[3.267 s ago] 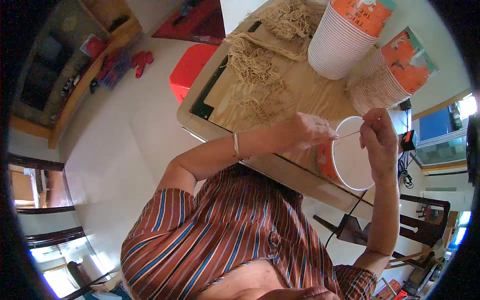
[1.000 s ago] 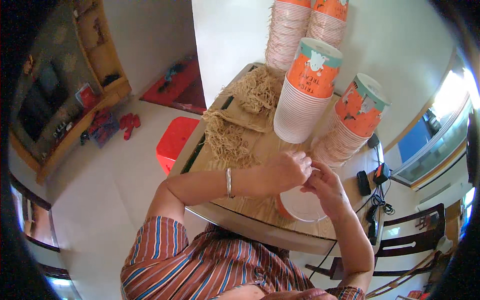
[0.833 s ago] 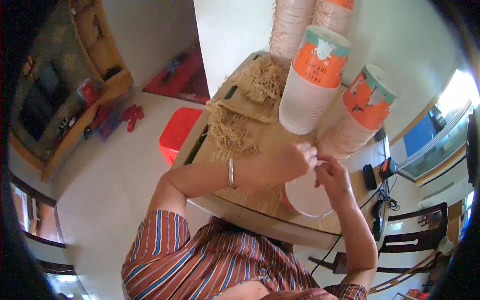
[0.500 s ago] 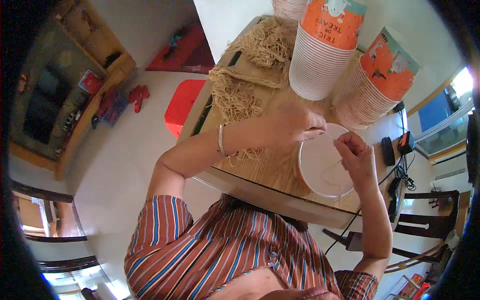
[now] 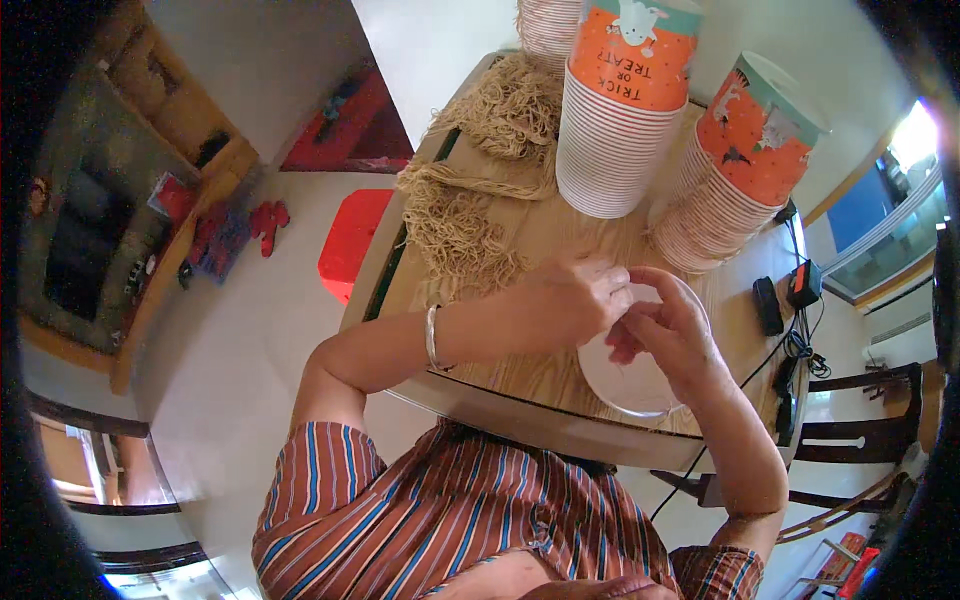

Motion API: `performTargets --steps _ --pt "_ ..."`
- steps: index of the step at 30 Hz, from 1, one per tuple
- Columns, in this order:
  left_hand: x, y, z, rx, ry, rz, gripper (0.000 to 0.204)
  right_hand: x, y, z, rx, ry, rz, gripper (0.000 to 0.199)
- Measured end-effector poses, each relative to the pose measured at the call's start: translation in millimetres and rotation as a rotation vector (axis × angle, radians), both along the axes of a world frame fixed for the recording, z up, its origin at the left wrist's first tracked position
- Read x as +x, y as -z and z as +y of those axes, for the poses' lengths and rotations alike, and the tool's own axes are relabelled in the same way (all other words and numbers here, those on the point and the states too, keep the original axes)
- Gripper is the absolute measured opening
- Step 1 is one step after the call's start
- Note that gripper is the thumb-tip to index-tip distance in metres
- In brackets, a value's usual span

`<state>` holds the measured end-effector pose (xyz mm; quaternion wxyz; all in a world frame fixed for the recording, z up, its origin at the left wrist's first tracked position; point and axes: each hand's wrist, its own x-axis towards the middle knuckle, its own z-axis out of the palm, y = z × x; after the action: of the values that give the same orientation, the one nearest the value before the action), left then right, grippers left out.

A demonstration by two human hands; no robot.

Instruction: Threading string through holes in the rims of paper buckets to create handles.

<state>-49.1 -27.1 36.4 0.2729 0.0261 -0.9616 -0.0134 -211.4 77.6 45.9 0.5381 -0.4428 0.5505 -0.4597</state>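
Two tall stacks of orange-and-white paper cups stand at the far side of the wooden counter (image 5: 560, 240), the nearer stack (image 5: 622, 105) upright and the other stack (image 5: 735, 170) leaning to the right. Heaps of tan straw-like string (image 5: 460, 215) spread across the counter's left part. A red stool (image 5: 350, 240) stands on the floor beside it. Near the front edge sits a single white cup (image 5: 635, 365), seen from above, just in front of the leaning stack. The left hand (image 5: 570, 300) is curled over the cup's rim, fingers pinched narrow. The right hand (image 5: 665, 335) meets it fingertip to fingertip above the cup, also pinched; what they grip is too small to tell.
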Motion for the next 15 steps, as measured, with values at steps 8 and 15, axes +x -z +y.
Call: performTargets --steps 8,15 --pt "7 -10 -3 0.333 -0.023 -0.136 0.016 0 3 5 -0.162 0.094 0.621 0.015" --pt "25 7 -16 0.282 0.248 -0.017 0.022 -14 15 16 -0.135 0.126 0.484 0.010"
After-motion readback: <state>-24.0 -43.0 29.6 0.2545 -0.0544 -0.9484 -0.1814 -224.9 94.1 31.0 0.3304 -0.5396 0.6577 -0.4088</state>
